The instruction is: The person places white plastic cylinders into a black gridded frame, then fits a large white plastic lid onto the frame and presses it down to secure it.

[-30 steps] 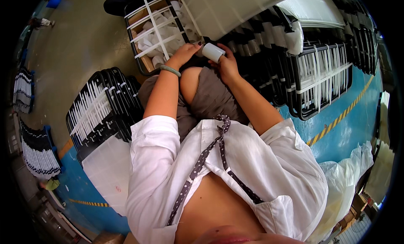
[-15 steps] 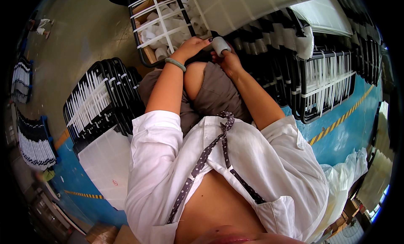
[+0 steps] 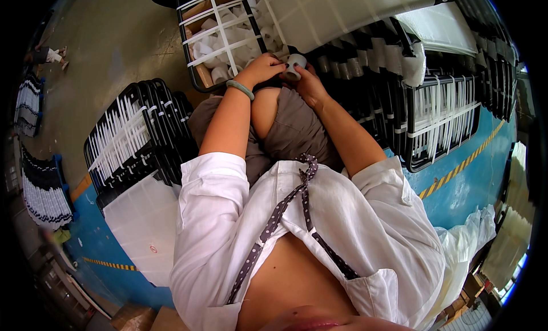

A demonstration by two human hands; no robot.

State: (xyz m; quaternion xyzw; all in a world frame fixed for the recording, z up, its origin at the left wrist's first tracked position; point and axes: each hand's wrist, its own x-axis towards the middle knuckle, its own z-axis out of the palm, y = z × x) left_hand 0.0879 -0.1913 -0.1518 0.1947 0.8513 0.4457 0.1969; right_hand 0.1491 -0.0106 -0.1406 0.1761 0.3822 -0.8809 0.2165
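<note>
White roll (image 3: 295, 67) sits just beyond the brown trousers (image 3: 299, 122), in the right hand (image 3: 311, 84), whose fingers close round its lower side; the left hand (image 3: 267, 68) is narrow, its fingers drawn together just beside the roll, though I cannot tell whether they touch it. The likeliest mishap, I judge, is a slip: with the hold seemingly at one end only, a careless twist could tip the roll out, onto the trousers or into the dark gap ahead. A strapped frame (image 3: 226, 47) lies close by, and knuckles or roll could catch on its tubing if the hands swing left. Beneath the straps is a cardboard box (image 3: 202, 75), heaped untidily with white rolls (image 3: 212, 50); such loose heaping could let some tumble if the box were knocked. Farther right, beyond the sleeve, a translucent plastic bag (image 3: 465, 237) bulges, its contents unclear. More boxes (image 3: 134, 317) stand at the lower left edge; what they hold is hidden.
</note>
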